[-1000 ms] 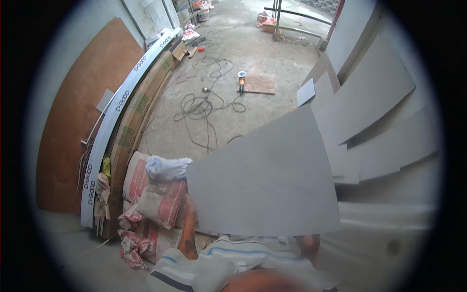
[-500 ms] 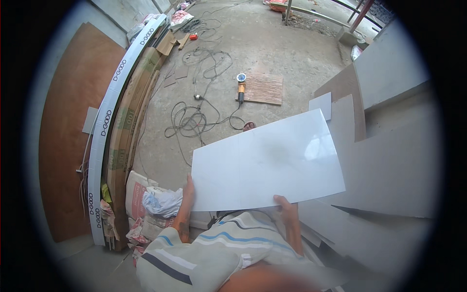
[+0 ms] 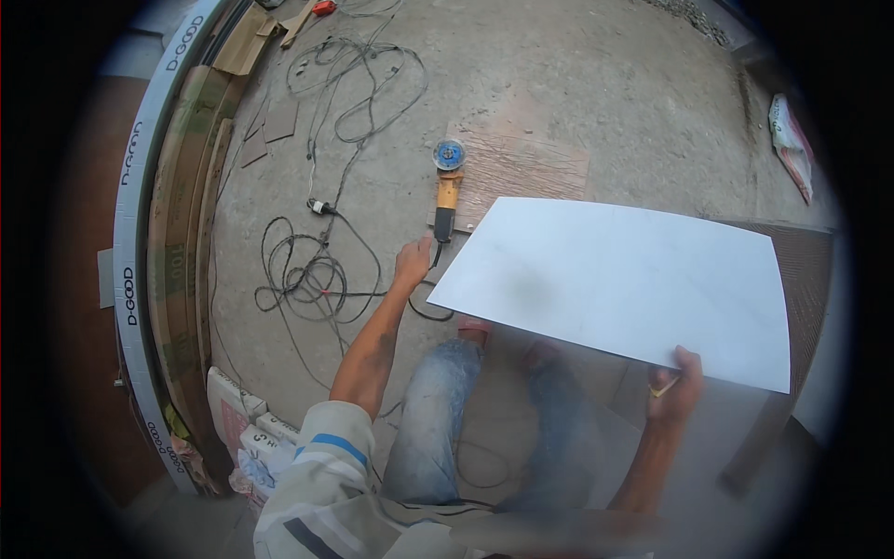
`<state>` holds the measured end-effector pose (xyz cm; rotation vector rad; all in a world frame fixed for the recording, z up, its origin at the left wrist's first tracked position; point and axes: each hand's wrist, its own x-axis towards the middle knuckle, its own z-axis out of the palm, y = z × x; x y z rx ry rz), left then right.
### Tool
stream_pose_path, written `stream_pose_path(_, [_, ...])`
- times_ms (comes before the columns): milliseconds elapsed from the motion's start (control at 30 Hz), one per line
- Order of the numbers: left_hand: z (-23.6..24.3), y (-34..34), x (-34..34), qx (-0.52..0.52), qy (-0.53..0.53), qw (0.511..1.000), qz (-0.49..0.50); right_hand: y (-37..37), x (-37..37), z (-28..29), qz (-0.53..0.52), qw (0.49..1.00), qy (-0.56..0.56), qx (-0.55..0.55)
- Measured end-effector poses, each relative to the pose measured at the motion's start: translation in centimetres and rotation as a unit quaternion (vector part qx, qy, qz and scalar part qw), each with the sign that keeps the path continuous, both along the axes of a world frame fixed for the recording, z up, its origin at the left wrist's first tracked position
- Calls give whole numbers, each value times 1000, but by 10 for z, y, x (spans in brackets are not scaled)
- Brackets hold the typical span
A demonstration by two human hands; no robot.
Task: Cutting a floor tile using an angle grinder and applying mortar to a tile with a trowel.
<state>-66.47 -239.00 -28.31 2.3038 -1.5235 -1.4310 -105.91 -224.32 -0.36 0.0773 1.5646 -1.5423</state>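
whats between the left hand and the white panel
In the head view, part of the angle grinder's black cord and some concrete floor show between the left hand and the white panel.

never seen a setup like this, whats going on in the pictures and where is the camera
There is no robot: these are a person's own bare hands. The view comes from the left of two wide fisheye cameras on the person's head, looking down, so straight edges bend. The right hand grips the near edge of a large, flat white panel. The left hand is near a yellow-and-black angle grinder with a blue disc; whether it touches the cord is unclear. The grinder lies at the left edge of a brown, rough-grooved board on the grey concrete floor.
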Motion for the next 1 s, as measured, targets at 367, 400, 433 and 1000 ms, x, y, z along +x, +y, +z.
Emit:
stream_pose_path(367, [-166,-128,-64,-112,-32,992,-51,-153,-76,-169,-37,983,38,-175])
stream_pose_path(400, [-166,-129,-46,-119,-36,991,-50,-165,-69,-182,-47,981,27,-186])
stream_pose_path(433, [-167,-126,-30,-109,77,991,20,-173,-64,-197,-37,979,5,-202])
stream_pose_path(1000, [-88,69,128,-212,239,883,345,-229,65,-383,72,939,-236,-241])
